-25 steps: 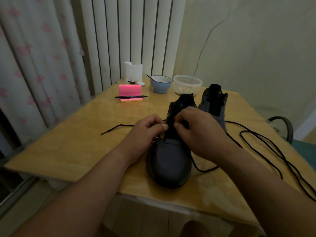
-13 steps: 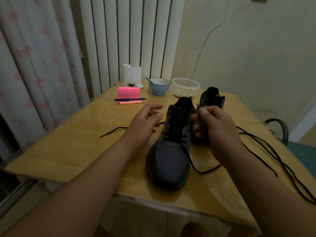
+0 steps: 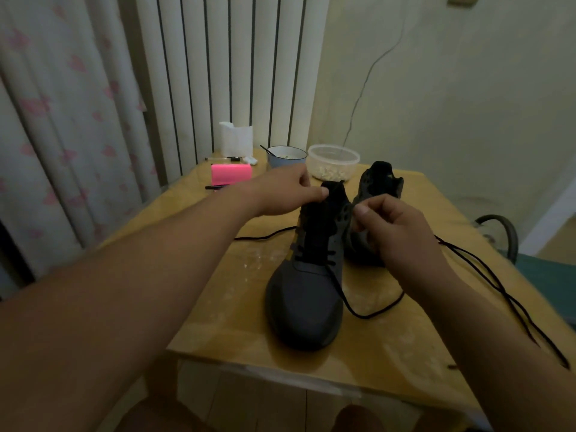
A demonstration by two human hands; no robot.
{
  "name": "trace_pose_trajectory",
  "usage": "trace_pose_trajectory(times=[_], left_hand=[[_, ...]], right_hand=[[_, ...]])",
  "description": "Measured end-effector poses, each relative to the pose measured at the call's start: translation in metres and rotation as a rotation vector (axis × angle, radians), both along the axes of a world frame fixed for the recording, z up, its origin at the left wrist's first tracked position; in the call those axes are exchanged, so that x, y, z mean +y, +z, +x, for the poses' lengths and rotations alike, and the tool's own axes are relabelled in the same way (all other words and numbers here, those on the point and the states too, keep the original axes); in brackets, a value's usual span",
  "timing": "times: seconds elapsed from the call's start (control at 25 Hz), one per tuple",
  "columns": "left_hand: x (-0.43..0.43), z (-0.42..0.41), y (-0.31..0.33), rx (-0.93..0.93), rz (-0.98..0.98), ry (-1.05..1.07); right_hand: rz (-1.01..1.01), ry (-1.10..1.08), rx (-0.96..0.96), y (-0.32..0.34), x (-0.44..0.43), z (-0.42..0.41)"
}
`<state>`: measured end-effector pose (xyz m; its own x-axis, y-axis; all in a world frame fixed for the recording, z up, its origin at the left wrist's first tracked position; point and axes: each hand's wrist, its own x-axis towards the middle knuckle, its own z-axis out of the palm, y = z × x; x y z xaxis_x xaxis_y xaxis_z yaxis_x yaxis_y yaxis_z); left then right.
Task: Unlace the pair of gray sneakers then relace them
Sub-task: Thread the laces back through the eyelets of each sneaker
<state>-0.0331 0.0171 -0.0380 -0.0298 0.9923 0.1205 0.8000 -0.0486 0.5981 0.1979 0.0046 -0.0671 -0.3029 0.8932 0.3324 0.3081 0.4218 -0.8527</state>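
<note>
A gray sneaker [image 3: 307, 294] stands on the wooden table [image 3: 218, 275], toe toward me, with a black lace [image 3: 371, 313] threaded through its lowest eyelets. My left hand [image 3: 283, 191] grips the top of its black tongue. My right hand [image 3: 396, 229] pinches the lace end beside the sneaker's upper right eyelets. The second gray sneaker [image 3: 378, 185] stands behind it, partly hidden by my right hand. A loose black lace [image 3: 498, 285] trails across the right side of the table.
At the table's back stand a pink notepad [image 3: 231, 174] with a black pen [image 3: 215, 187], a blue bowl [image 3: 286, 155], a clear plastic container [image 3: 333, 162] and a white tissue pack [image 3: 236, 138]. A chair [image 3: 498, 232] stands at the right. Curtains hang on the left.
My left hand rose from the lower eyelets and took hold of the tongue top. My right hand pulled the lace end up and out to the right of the sneaker.
</note>
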Motion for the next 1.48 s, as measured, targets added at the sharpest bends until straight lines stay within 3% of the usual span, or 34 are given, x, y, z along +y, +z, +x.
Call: trace_pose_trajectory(times=[0.12,0.2,0.44,0.6,0.72,0.92,1.0,1.16,1.28,1.48], left_hand=[[-0.042,0.001,-0.031,-0.211,-0.008,0.010],[-0.062,0.006,-0.049,-0.250,-0.111,-0.068],[-0.066,0.006,-0.074,-0.595,-0.023,-0.020],[-0.071,0.013,-0.089,-0.768,0.083,-0.045],[-0.071,0.012,-0.090,-0.735,0.105,-0.028],[-0.070,0.014,-0.094,-0.650,0.193,-0.023],[-0.068,0.015,-0.094,-0.645,0.205,-0.017],[-0.064,0.016,-0.093,-0.606,0.216,-0.006],[-0.061,0.016,-0.092,-0.607,0.215,0.008],[-0.067,0.012,-0.089,-0.695,0.156,-0.020]], right_hand=[[0.147,0.018,-0.223,-0.007,-0.006,-0.004],[0.170,0.028,-0.253,-0.010,-0.006,-0.015],[0.203,0.047,-0.355,-0.021,-0.004,-0.036],[-0.003,0.069,-0.137,-0.017,-0.001,-0.031],[-0.019,0.037,-0.111,-0.010,-0.003,-0.024],[-0.039,-0.073,0.267,0.018,0.000,-0.016],[0.034,-0.105,0.307,0.032,0.005,-0.014],[0.187,-0.045,-0.043,0.025,0.004,-0.021],[0.124,0.075,-0.273,0.000,-0.008,-0.030],[0.178,0.046,-0.385,-0.015,-0.009,-0.038]])
